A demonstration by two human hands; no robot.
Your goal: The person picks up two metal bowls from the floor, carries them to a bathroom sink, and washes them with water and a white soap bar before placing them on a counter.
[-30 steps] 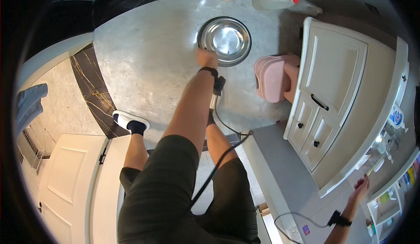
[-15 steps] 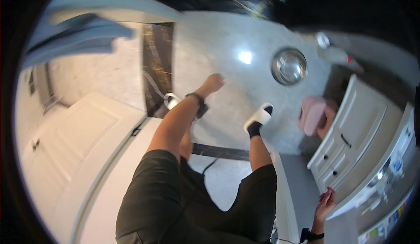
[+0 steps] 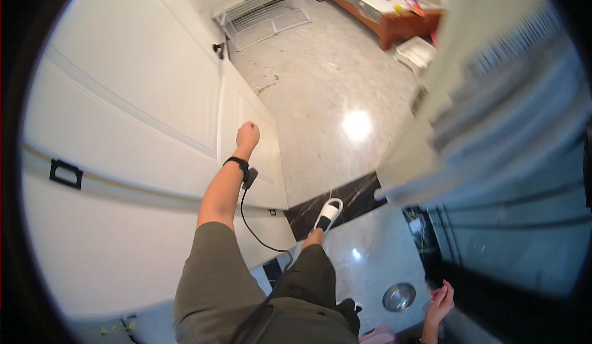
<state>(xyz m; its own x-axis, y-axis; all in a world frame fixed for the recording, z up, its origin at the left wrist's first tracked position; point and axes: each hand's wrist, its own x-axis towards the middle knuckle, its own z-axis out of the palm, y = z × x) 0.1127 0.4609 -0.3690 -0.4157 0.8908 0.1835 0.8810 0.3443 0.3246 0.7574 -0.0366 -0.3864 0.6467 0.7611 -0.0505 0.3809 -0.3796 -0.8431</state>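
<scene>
My left hand (image 3: 248, 135) is curled into a fist in front of the white door (image 3: 142, 85), and nothing shows in it. A black band with a small dark box and cable is strapped to that wrist. Low on the right is my right hand (image 3: 439, 304), empty, its fingers loosely bent and apart. The round metal basin (image 3: 399, 297) sits on the floor just left of it. One foot in a white slipper (image 3: 332, 211) is on the dark marbled threshold (image 3: 354, 191).
Beyond the doorway lie a white wire rack (image 3: 265, 18), a wooden-framed bed (image 3: 394, 23) with things on it, and a pale tray (image 3: 416, 54). Blue-grey cloths (image 3: 512, 109) hang at right. A black handle (image 3: 218, 50) juts from the door.
My view has swung left toward the doorway and the room beyond. The basin now appears lower in view, near my right hand. The cabinet at the right has left the view.
</scene>
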